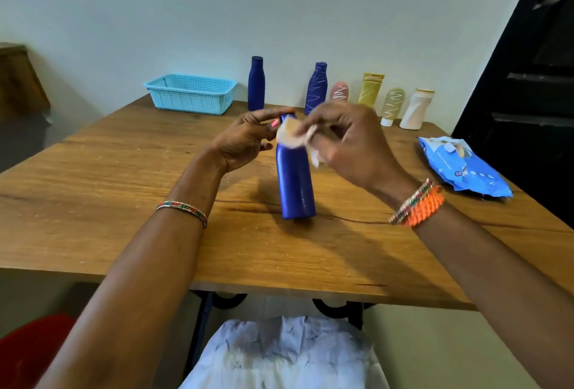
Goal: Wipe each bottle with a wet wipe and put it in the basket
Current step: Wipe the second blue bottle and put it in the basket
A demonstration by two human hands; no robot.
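Wooden table [124,217], light blue basket [190,94] at its far left, blue bottle [295,182] upright mid-table, left hand [248,140] fingers gripping its cap, right hand [348,143] fingers pinching a wet wipe [290,135] against its neck, blurred

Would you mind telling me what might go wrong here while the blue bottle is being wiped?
The blue bottle stands upright on the table, steadied only at its cap by the left hand. The right hand rubs the wet wipe near the top, so a sideways push might tip it. If it fell backward, it could perhaps knock over the streaked bottles behind it.
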